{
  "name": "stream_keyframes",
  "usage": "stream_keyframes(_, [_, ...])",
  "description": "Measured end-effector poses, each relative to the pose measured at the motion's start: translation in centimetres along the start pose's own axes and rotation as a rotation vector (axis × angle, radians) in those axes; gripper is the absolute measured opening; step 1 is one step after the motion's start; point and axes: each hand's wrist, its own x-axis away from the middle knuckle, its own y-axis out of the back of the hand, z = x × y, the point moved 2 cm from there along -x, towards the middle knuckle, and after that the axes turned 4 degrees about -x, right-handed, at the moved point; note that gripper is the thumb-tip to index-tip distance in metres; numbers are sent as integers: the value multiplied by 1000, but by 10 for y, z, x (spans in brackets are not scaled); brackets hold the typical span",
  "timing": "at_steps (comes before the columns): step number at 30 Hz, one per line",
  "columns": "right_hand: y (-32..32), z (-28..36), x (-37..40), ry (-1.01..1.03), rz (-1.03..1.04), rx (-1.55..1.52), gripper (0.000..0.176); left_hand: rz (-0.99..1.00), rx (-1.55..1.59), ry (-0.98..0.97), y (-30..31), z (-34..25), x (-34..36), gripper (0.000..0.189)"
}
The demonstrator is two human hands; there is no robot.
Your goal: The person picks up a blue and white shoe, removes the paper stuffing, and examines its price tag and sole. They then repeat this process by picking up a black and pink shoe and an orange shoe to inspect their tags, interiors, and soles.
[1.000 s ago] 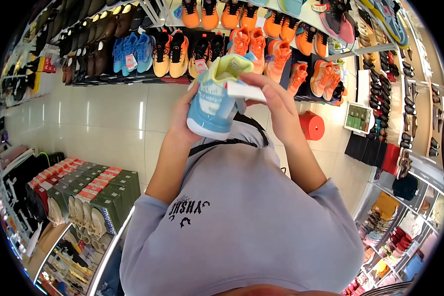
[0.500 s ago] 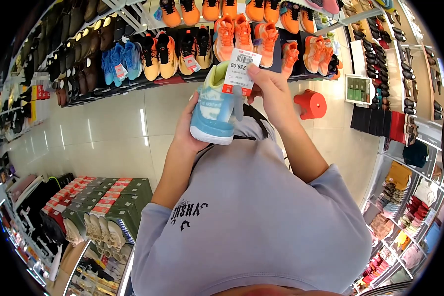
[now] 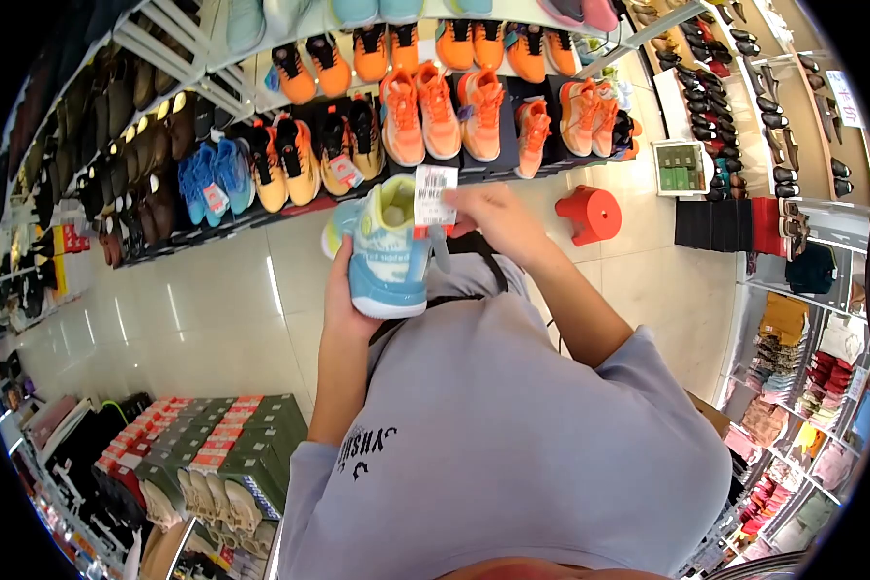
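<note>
A blue and white sneaker (image 3: pixel 391 275) with a yellow-green lining is held up in front of my chest, its heel toward me. My left hand (image 3: pixel 343 298) is wrapped round its left side, with most of the fingers hidden behind it. A pale blue and green piece of footwear (image 3: pixel 334 230) shows at its left edge. Over the sneaker's opening stands a white price tag (image 3: pixel 435 196) with a red lower edge. Thumb and fingers of my right hand (image 3: pixel 498 220) pinch the tag's right side. A grey strip hangs below the tag.
Ahead, a display shelf holds orange sneakers (image 3: pixel 480 114) and blue sneakers (image 3: pixel 217 182). A red stool (image 3: pixel 590 216) stands on the tiled floor (image 3: pixel 232 290) to the right. Shoe boxes (image 3: pixel 208 440) are stacked at the lower left. Racks of dark shoes and folded clothes line the right.
Both hands and the sneaker have moved slightly left and lower in view. The tag has turned more upright, and the pale piece at the sneaker's left has come into sight.
</note>
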Motion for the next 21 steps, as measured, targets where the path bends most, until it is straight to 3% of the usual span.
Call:
stream_keyframes(1, [6, -3, -3, 37, 75, 36, 36, 9, -4, -1, -5, 1, -6, 51])
stream_keyframes(3, [17, -2, -7, -71, 233, 78, 38, -137, -80, -210, -14, -2, -18, 51])
stream_keyframes(4, [21, -3, -7, -65, 233, 78, 38, -82, -66, -287, -14, -3, -31, 53])
stream_keyframes(5, [24, -6, -8, -106, 231, -55, 42, -77, -68, -294, -24, -2, -40, 53])
stream_keyframes(7, [39, -10, -17, -139, 235, -181, 49, -183, -266, -504, -46, -6, -60, 49])
stream_keyframes(9, [61, -18, -30, -223, 187, -595, 59, -159, -300, -568, -82, -4, -76, 54])
stream_keyframes(17, [211, -4, -80, 63, -55, -785, 26, 130, -753, -773, -232, 24, -184, 73])
stream_keyframes(21, [277, 25, -108, 192, -100, -841, 18, 203, -854, -833, -261, 40, -235, 70])
